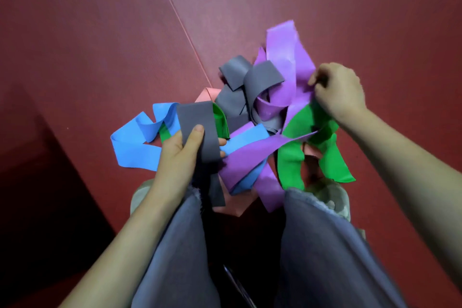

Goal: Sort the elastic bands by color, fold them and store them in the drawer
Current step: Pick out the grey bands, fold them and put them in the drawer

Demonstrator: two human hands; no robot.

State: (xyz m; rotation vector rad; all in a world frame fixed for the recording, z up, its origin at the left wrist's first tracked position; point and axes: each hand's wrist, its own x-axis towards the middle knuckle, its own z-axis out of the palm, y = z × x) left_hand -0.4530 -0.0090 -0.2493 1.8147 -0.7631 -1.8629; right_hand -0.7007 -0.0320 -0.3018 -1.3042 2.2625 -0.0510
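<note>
In the head view we look down at a tangled heap of elastic bands point(250, 97). It lies on the red floor point(100, 32), just in front of the person's shoes point(332, 197). The left hand point(183, 155) grips a grey band point(196, 117). The thumb presses on top of it and the fingers are curled under it, and one fingertip shows at the right edge of the band. The band hangs down from this hand toward the left trouser leg point(175, 245). The right hand point(341, 92) is at the right side of the heap. Its fingers are curled and they pinch the edge of a purple band point(287, 57). More grey pieces lie in the middle of the heap and touch the purple ones. A blue band point(132, 142) curls out to the left, beside the left hand. Green bands point(300, 125) lie under the right wrist and reach toward the shoes. A pink band point(207, 94) shows partly behind the grey band.
</note>
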